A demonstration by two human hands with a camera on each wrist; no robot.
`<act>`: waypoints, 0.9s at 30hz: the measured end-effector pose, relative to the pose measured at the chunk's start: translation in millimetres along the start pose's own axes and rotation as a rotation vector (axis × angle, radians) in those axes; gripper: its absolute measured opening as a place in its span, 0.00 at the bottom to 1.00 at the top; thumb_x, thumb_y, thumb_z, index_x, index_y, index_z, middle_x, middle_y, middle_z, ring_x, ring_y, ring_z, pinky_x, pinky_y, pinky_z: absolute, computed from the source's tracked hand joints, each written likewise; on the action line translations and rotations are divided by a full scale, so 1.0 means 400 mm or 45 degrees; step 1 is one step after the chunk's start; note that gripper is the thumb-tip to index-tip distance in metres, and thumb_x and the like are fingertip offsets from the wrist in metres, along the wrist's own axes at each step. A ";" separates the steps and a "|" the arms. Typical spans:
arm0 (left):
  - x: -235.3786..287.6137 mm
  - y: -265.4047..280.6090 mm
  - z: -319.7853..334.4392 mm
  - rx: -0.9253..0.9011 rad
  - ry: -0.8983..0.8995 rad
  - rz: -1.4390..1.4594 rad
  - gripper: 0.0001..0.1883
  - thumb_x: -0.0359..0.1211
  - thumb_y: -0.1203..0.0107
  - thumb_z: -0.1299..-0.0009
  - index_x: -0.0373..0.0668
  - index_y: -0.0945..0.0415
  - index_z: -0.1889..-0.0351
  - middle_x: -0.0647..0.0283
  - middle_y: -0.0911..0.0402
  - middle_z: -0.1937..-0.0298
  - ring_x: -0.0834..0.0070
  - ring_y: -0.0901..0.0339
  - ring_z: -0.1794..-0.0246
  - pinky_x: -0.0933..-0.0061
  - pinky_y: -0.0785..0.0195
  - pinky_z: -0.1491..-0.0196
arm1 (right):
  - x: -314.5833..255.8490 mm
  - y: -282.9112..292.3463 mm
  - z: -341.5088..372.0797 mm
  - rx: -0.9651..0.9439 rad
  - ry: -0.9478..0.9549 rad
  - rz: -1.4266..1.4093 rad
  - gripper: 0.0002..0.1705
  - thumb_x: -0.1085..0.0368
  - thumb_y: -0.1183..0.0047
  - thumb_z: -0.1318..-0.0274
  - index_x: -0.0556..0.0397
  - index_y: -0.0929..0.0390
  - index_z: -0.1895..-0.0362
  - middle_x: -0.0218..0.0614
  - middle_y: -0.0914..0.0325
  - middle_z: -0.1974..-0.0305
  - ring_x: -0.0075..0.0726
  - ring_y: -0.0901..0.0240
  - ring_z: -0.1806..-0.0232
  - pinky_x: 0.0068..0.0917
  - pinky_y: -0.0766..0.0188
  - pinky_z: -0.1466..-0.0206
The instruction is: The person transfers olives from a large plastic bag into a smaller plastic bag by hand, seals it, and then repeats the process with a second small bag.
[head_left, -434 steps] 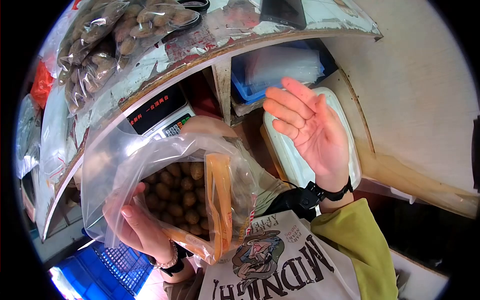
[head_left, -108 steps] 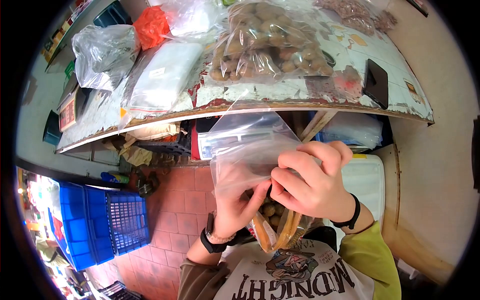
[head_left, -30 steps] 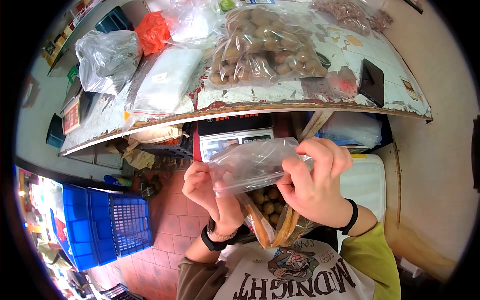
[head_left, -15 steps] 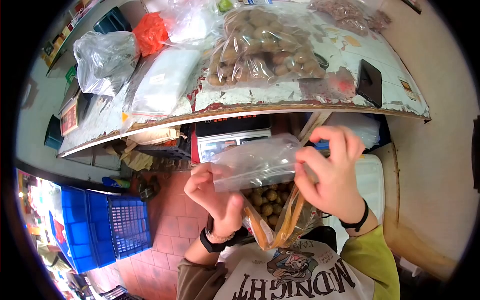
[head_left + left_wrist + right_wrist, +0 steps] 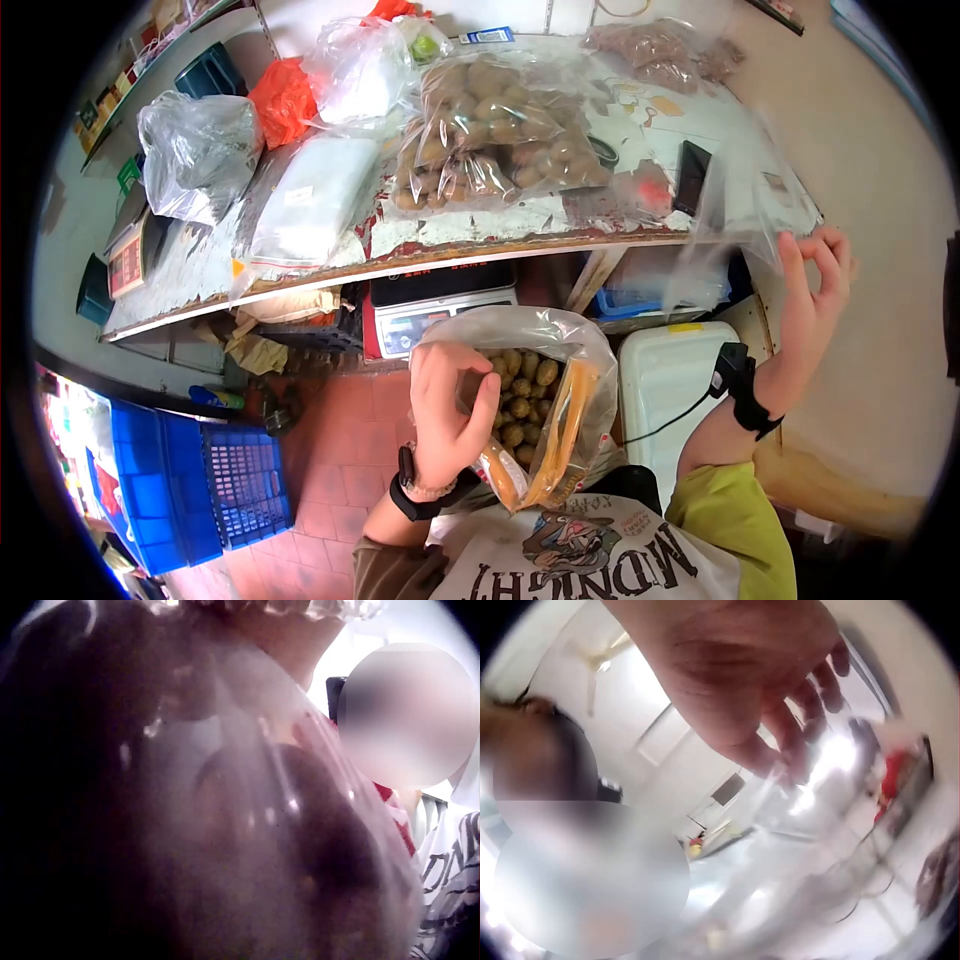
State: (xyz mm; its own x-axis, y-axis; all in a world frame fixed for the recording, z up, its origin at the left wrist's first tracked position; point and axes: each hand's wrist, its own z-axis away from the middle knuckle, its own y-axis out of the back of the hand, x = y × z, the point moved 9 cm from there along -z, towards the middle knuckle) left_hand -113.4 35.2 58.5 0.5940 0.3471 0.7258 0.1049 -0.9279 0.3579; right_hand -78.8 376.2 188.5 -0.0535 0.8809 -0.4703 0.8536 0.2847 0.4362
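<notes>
An open clear plastic bag (image 5: 590, 345) with orange printed bands stands against the person's shirt, holding many small brown oval pieces (image 5: 520, 405) like nuts. My left hand (image 5: 448, 410) has its fingers curled at the bag's left rim, the thumb over the opening. In the left wrist view, clear plastic (image 5: 247, 825) fills most of the frame and hides the fingers. Raised at the right, my right hand (image 5: 815, 285) pinches a second clear plastic bag (image 5: 735, 215) by its edge. That bag hangs thin and blurred, overlapping the counter's right end.
On the worn counter (image 5: 450, 225) lie filled bags of brown round pieces (image 5: 490, 130), a stack of flat bags (image 5: 315, 200) and a phone (image 5: 692, 175). Below are a scale (image 5: 440, 305), a blue tray (image 5: 640, 300) and a white lidded box (image 5: 675, 390). Blue crates (image 5: 160, 480) stand left.
The right hand has swung up and right, carrying the clear bag. The left hand has let go of that bag and moved to the rim of the filled one, whose mouth now shows wide.
</notes>
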 end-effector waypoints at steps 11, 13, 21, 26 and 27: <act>0.020 -0.017 0.005 -0.129 0.000 -0.059 0.30 0.34 0.31 0.44 0.37 0.31 0.44 0.52 0.27 0.48 0.56 0.28 0.50 0.58 0.37 0.45 | -0.356 -0.182 0.325 -1.157 0.257 -1.895 0.09 0.61 0.36 0.45 0.53 0.19 0.67 0.37 0.35 0.57 0.43 0.39 0.51 0.36 0.43 0.44; -0.009 -0.025 0.024 -0.108 -0.003 -0.175 0.28 0.34 0.36 0.37 0.37 0.33 0.41 0.52 0.27 0.49 0.64 0.25 0.53 0.66 0.32 0.53 | -0.345 -0.242 0.391 -1.313 -0.256 -2.055 0.08 0.65 0.40 0.41 0.56 0.21 0.64 0.34 0.37 0.56 0.34 0.39 0.52 0.30 0.41 0.45; -0.241 -0.061 0.161 0.050 0.835 1.225 0.14 0.38 0.47 0.26 0.40 0.26 0.48 0.68 0.23 0.62 0.79 0.28 0.68 0.78 0.34 0.62 | -0.269 -0.376 0.488 -1.205 -0.421 -1.761 0.06 0.71 0.43 0.41 0.60 0.27 0.67 0.31 0.38 0.60 0.26 0.40 0.58 0.21 0.43 0.51; -0.201 0.033 0.114 0.131 0.493 0.230 0.14 0.32 0.45 0.29 0.40 0.26 0.47 0.63 0.22 0.56 0.75 0.25 0.59 0.73 0.31 0.52 | -0.265 -0.400 0.482 -1.150 -0.458 -1.790 0.06 0.71 0.43 0.41 0.59 0.26 0.68 0.31 0.39 0.58 0.26 0.41 0.57 0.21 0.43 0.50; -0.199 0.081 0.111 0.416 0.473 0.254 0.15 0.31 0.47 0.29 0.40 0.28 0.45 0.62 0.23 0.54 0.74 0.26 0.55 0.71 0.32 0.49 | -0.264 -0.404 0.483 -1.141 -0.431 -1.760 0.05 0.71 0.42 0.42 0.58 0.25 0.68 0.31 0.39 0.57 0.26 0.41 0.57 0.22 0.44 0.49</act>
State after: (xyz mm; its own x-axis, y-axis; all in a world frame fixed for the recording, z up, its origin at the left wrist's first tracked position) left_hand -122.0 -28.5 -13.8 0.3116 0.1298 0.9413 0.2972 -0.9542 0.0332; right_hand -110.9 164.3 19.3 -0.2505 -0.2784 -0.9272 -0.2854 0.9364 -0.2040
